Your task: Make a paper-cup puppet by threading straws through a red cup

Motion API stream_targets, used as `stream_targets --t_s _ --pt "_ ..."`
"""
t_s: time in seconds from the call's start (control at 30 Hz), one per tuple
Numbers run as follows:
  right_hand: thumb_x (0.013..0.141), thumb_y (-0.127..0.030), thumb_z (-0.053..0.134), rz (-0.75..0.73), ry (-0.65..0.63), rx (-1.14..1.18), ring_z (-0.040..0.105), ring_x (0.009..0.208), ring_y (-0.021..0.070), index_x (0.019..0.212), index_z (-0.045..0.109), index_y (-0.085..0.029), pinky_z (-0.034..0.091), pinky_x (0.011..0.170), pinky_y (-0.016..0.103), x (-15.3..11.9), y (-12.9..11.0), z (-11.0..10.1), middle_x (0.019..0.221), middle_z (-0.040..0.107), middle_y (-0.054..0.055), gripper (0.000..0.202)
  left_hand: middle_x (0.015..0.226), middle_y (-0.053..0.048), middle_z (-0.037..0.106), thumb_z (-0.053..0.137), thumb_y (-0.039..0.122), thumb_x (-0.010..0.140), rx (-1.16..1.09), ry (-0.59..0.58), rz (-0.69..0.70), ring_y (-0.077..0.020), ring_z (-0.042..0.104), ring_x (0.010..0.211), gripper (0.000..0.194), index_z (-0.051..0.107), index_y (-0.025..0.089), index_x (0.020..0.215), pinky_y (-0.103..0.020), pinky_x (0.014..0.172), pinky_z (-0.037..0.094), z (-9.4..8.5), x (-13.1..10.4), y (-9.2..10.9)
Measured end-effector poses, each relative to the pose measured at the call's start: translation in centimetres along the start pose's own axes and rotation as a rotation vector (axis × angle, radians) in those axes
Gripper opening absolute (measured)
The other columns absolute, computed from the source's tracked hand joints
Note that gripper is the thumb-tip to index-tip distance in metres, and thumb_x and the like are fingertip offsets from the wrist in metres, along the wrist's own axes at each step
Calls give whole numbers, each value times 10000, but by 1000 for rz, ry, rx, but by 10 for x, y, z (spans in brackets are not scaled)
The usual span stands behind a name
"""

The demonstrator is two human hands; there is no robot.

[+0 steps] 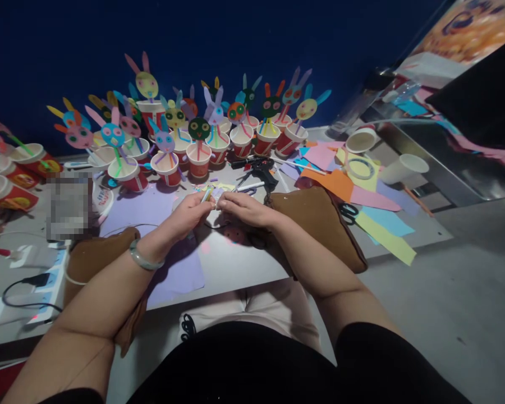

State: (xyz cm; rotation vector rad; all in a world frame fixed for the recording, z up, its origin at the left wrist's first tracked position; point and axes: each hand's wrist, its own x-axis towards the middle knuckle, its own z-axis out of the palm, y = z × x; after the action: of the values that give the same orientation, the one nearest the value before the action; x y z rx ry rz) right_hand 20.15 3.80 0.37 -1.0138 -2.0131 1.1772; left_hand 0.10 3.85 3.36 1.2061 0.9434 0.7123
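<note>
My left hand (190,212), with a pale bracelet at the wrist, pinches small thin coloured pieces, one of them greenish, near the middle of the table. Touching or nearly touching it at the fingertips, my right hand (244,209) has its fingers closed around something small and whitish that I cannot make out. Just beyond the hands lie a black glue gun (264,171) and small paper scraps. Purple paper (177,269) spreads beneath and beside my left forearm. A pinkish round piece (234,235) lies below my right hand.
Several red-and-white cups (199,163) with paper rabbit figures line the back. Brown cushions (320,224) lie under both forearms. Black-handled scissors (348,213), coloured paper (387,238) and a tape roll (361,168) are at right. A power strip (53,283) with cables sits left.
</note>
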Motion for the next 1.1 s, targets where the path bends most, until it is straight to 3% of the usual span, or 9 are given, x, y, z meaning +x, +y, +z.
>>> stream_targets --t_s 0.13,0.3,0.43,0.53,0.73,0.9,1.1 --pt "965 -574 605 -36 75 142 577 782 151 848 640 -184 467 751 286 -1 -5 0 823 638 15 409 468 102 335 717 317 743 -45 -4 -10 -41 243 381 251 495 210 699 -191 392 139 1 -1 -1" --pt "867 -637 732 -13 263 149 586 739 150 799 694 -190 484 749 301 -2 -9 -3 777 678 16 453 522 112 320 744 318 841 -156 1 -67 -33 241 394 231 556 190 802 -177 403 153 3 -2 3" --pt "779 -682 802 4 463 228 586 708 147 768 713 -205 492 725 303 -3 -10 -8 736 683 9 486 548 117 315 639 259 899 -219 -31 -132 -30 208 386 110 543 208 913 -143 396 143 4 -4 7" --pt "742 -670 842 -4 535 308 594 700 143 777 726 -214 498 712 299 -5 -12 -9 742 690 3 471 543 113 334 559 234 922 -230 -69 -160 -32 185 376 58 504 218 911 -132 386 138 5 -5 6" --pt "760 -668 831 -35 491 217 626 758 171 747 721 -220 512 763 331 -8 -22 -5 774 714 20 461 598 87 365 583 358 990 -251 -144 -112 -36 218 428 187 539 195 907 -136 405 177 7 -3 -4" --pt "803 -651 803 -63 440 151 632 764 184 712 689 -222 516 791 349 -9 -29 -1 765 720 29 453 608 77 368 658 348 973 -272 -118 -56 -44 274 470 227 564 177 858 -154 441 194 9 -2 -9" --pt "816 -623 807 -43 428 113 623 745 180 710 686 -216 505 772 338 -10 -30 4 756 712 31 438 626 49 488 696 380 961 -216 -95 -6 -68 397 479 289 524 199 815 -202 462 298 12 -2 -15"
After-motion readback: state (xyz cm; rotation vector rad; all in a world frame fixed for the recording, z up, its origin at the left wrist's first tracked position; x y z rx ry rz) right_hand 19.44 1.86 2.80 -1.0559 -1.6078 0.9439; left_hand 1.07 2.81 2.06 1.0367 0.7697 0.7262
